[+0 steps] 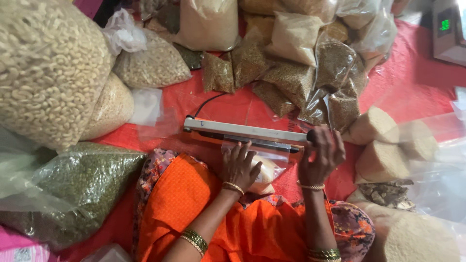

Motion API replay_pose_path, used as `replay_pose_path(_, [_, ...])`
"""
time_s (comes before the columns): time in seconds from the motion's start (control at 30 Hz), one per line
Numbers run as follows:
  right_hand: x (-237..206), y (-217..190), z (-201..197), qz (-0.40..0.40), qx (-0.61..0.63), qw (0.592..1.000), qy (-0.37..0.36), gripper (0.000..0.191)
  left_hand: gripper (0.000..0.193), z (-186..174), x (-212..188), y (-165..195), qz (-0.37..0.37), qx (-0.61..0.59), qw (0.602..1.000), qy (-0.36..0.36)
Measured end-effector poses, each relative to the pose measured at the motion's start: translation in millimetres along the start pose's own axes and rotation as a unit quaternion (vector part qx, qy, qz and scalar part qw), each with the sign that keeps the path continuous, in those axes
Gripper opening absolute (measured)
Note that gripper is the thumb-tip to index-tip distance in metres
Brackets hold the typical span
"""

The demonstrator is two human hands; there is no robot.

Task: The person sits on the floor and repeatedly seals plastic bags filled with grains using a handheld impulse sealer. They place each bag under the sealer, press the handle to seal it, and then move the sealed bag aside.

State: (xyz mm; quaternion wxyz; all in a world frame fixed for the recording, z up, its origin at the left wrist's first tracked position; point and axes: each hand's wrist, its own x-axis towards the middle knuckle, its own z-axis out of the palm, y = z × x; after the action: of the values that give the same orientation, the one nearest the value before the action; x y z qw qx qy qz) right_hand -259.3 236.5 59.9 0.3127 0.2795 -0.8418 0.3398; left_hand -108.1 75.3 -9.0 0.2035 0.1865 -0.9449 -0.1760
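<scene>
An orange and white heat sealer [242,132] lies on the red cloth in front of me, its white arm lowered. My right hand [321,154] grips the handle end of that arm at the right. My left hand [239,166] rests flat on a small clear plastic bag [268,170] of pale grain. The bag's open top is tucked under the sealer's arm. Gold bangles ring both my wrists, and orange cloth covers my lap.
Large bags of cashews [48,68] and green lentils [82,187] sit at the left. Several packets of brown seeds [291,77] are piled behind the sealer. Filled pale-grain packets [383,160] lie at the right. A digital scale [449,29] stands at the top right corner.
</scene>
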Motion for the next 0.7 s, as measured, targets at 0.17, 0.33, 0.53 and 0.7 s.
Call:
replay_pose_path(0.17, [-4,-2,35,0.057,-0.152,0.975,-0.151,0.026,0.025,-8,-9,-3,0.013,-0.067,0.995,0.073])
replay_pose_path(0.33, [-17,19,50,0.083,-0.165,0.963,-0.196,0.030,0.023,-13,-20,-21,-0.108,-0.173,0.954,0.219])
replay_pose_path(0.53, [-15,27,50,0.136,-0.168,0.939,-0.266,0.037,0.047,8,-6,-43,-0.416,-0.460,0.761,0.191])
replay_pose_path(0.7, [-1,35,30,0.110,0.135,0.955,-0.240,0.047,0.044,20,5,-51,-0.421,-0.572,0.680,0.181])
